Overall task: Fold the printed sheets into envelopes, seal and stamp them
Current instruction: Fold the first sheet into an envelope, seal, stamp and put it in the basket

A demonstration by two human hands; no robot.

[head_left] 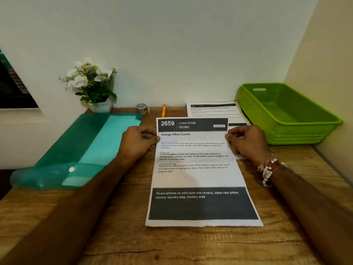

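Hands first, head view: the left hand [139,142] pinches the left edge of a white printed paper sheet [196,175] headed 2659, and the right hand [246,142] pinches its right edge, fingers curled. That sheet lies mid-surface on the wooden table [191,245]. A second printed sheet [214,111] lies at the far edge. One lime-green plastic basket [298,135] fills the far right corner, and one teal plastic folder [86,150] lies along the left edge.

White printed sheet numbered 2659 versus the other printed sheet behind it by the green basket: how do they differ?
The white printed sheet numbered 2659 is pinched at its side edges by the left hand and right hand; the rear printed sheet lies farther back, by the wall. The 2659 sheet shows whole, on top; the rear sheet is partly covered by it. Both are white with a dark header band, on the wooden table.
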